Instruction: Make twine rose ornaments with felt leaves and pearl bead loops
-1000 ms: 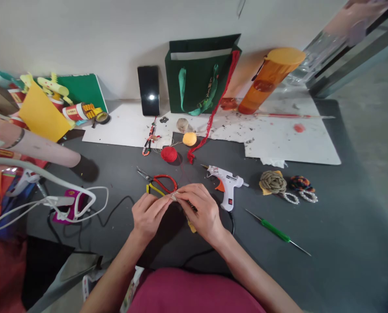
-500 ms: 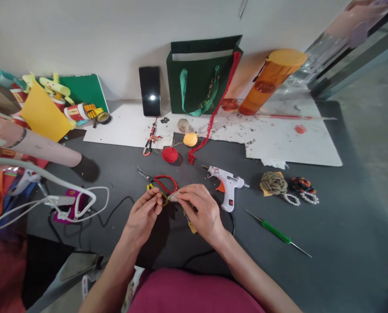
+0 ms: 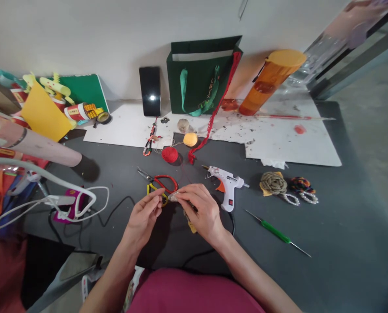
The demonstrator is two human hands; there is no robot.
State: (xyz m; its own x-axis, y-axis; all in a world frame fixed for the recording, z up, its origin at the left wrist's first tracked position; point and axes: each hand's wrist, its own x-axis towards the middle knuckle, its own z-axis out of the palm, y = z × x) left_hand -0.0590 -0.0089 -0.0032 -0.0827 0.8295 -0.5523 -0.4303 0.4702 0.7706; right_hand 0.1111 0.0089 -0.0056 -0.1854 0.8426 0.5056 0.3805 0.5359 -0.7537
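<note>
My right hand (image 3: pixel 205 213) is closed, its thumb and fingertips pinching a small cluster of white pearl beads (image 3: pixel 172 197). A yellow piece (image 3: pixel 191 225) shows below that palm, partly hidden. My left hand (image 3: pixel 144 216) is closed in a pinch close by; whatever lies between its fingertips is too small to make out. Just beyond the fingertips lie scissors (image 3: pixel 169 179) with red and yellow handles. The white glue gun (image 3: pixel 229 184) rests right of my right hand. Farther right are a grey-brown yarn rosette (image 3: pixel 273 183) and a multicoloured rosette (image 3: pixel 301 184), both with pearl loops.
Red yarn (image 3: pixel 170 154) and yellow yarn (image 3: pixel 190 139) balls lie ahead. A green-handled crochet hook (image 3: pixel 276 231) lies at right. Behind stand a phone (image 3: pixel 150 92), green paper bag (image 3: pixel 198 78) and orange bottle (image 3: pixel 268 84). White cables (image 3: pixel 92 198) and another person's sleeve (image 3: pixel 8 274) are at left.
My left fingers have shifted slightly and curl closer together. My right hand keeps its pinch in nearly the same place. The person at far left has moved a little.
</note>
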